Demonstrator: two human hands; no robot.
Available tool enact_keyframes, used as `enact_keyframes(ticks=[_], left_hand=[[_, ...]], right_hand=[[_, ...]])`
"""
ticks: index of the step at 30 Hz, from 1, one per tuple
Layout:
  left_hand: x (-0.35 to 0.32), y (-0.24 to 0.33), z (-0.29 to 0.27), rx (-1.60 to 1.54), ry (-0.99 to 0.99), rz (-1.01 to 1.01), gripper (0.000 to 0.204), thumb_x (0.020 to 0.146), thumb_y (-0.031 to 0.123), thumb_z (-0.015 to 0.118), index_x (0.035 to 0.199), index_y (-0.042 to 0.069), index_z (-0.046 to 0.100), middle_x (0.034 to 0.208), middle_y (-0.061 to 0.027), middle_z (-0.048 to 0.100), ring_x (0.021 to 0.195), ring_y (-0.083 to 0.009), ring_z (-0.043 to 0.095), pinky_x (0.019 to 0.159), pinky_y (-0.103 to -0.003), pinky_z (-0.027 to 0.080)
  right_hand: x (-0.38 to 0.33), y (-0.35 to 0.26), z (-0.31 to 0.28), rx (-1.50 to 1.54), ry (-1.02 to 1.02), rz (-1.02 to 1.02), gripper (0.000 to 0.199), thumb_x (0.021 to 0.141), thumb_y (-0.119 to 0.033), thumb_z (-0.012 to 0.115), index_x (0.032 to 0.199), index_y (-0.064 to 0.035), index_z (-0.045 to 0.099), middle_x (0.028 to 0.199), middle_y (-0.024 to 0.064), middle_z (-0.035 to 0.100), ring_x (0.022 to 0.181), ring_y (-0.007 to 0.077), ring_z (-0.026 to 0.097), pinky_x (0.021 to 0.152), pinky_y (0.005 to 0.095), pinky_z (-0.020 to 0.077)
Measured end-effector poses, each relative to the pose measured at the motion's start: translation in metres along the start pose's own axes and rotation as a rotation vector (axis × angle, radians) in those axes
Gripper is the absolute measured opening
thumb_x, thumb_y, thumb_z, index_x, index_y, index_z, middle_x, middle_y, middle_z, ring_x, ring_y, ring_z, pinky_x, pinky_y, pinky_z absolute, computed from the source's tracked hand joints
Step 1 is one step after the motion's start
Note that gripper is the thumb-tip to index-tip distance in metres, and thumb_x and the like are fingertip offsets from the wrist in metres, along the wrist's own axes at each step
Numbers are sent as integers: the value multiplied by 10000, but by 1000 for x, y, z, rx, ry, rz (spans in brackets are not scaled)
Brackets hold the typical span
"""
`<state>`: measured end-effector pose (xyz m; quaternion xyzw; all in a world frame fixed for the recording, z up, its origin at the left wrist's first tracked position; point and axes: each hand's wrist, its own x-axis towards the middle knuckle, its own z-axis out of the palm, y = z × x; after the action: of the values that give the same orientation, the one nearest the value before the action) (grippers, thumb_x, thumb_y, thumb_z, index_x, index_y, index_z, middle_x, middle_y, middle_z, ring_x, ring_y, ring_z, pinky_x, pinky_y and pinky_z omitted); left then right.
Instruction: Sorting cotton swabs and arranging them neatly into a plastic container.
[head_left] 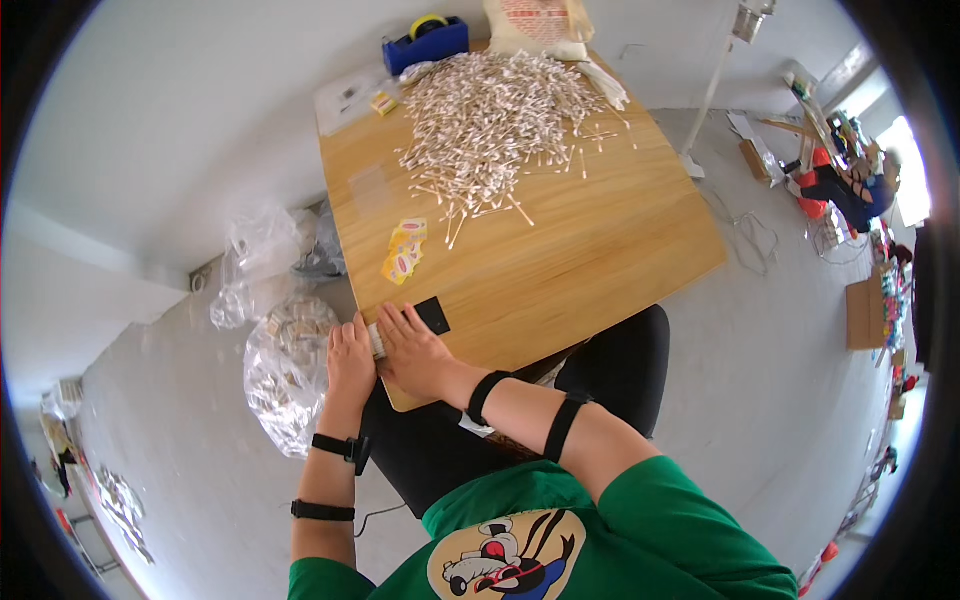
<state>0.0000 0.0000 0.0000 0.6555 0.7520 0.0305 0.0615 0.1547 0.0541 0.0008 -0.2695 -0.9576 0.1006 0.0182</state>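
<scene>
A small white pack [376, 341] lies at the left edge of the table, between my hands and mostly hidden by them; its contents are hard to make out. My left hand [349, 358] has its fingers bent together over the pack's outer end, at the table edge. Flat on the tabletop, my right hand [413, 352] covers the pack's other side with its fingers stretched forward. Beside its fingertips is a black rectangle [433, 315]. Farther up the table are several yellow printed cards [404, 252], overlapping each other. A large loose heap of cotton swabs [500, 125] spreads over the far half.
At the back of the wooden table [560, 265] stand a blue tape dispenser [428, 45] and a white sack [537, 28]. A small yellow box [383, 103] sits left of the heap. Clear plastic bags [290, 375] lie on the floor at left. Another person [860, 190] sits far right.
</scene>
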Motion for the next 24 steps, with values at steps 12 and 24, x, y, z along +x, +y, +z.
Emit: enact_keyframes(ticks=[12,24], left_hand=[[-72,-30,-48,49,104,-154,456,857,39,510,1307,-29,477,1125,-211,574,1078,-400,535,970,-475,414],[-66,126,-38,-226,30,50,558,771,63,615,1298,-37,462,1122,-227,553,1085,-391,539,919,-452,460]], right_hand=[[6,-66,-16,307,89,-200,741,911,-386,514,1436,106,339,1540,262,277,1469,367,185,1204,467,104],[-125,38,-68,364,157,-168,586,822,-223,628,1283,109,483,1382,268,446,1365,403,361,1132,481,296]])
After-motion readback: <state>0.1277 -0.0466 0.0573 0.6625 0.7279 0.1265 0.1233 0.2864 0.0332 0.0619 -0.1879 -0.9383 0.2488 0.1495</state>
